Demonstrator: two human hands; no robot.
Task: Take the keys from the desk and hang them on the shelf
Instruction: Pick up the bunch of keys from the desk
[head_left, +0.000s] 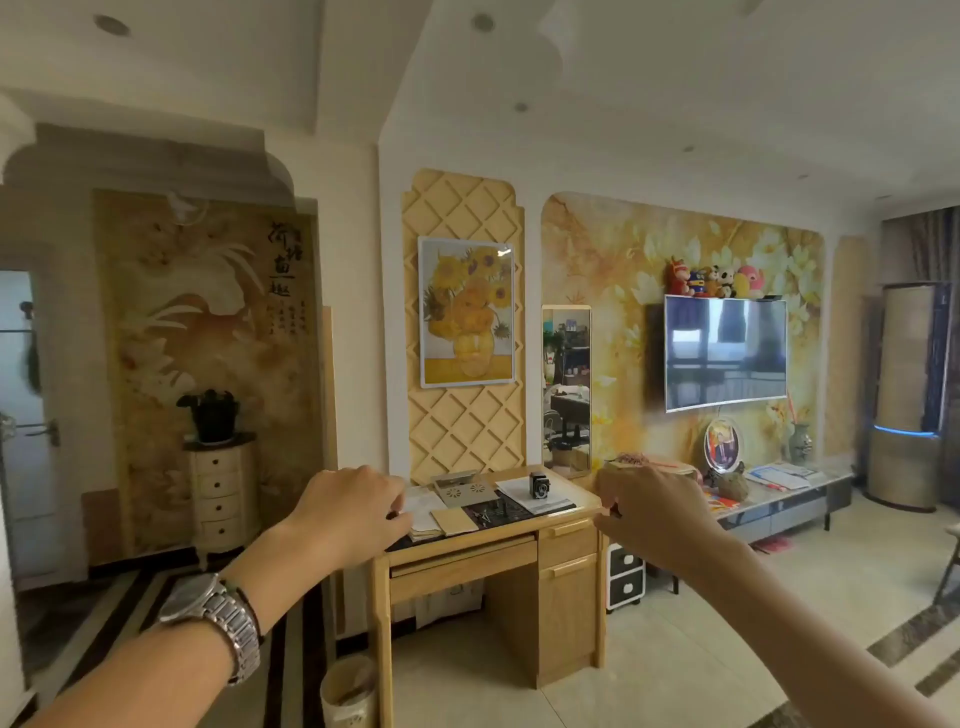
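A small dark bunch of keys (485, 515) lies on a black mat on the wooden desk (569, 540), which stands against the wall a few steps ahead. Both my arms reach out toward it. My left hand (358, 506), with a metal watch on the wrist, hovers in front of the desk's left end, its fingers curled down. My right hand (644, 501) hovers off the desk's right corner, also loosely curled. I see nothing held in either hand; both palms are hidden. No shelf with hooks is recognisable in view.
On the desk are papers (423, 512), a grey laptop stand (457, 488) and a small black camera (539, 486). A bin (348, 691) stands at its left foot. A low TV bench (789, 506) runs right; a drawer cabinet with a plant (221, 499) stands left.
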